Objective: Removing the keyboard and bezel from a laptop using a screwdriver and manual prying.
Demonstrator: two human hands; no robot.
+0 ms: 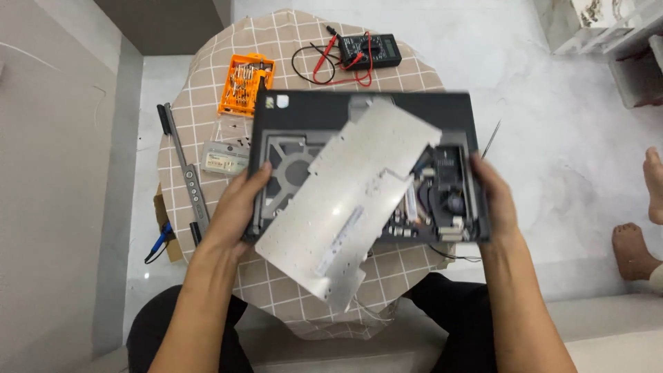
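Note:
I hold a dark, opened laptop base [324, 110] above a small round table, gripped at both side edges. My left hand [238, 204] clasps its left edge, my right hand [494, 197] its right edge. A silvery keyboard plate [345, 200] lies loose and tilted across the base, its lower corner hanging over the near edge. Circuit parts and a fan [445, 193] show at the base's right side.
The table wears a beige checked cloth [207, 83]. On it lie an orange screwdriver bit set [246, 84], a black multimeter with red and black leads [369, 50], a small drive [224, 159], a long grey trim strip [188, 173]. Someone's bare feet [639, 228] rest at right.

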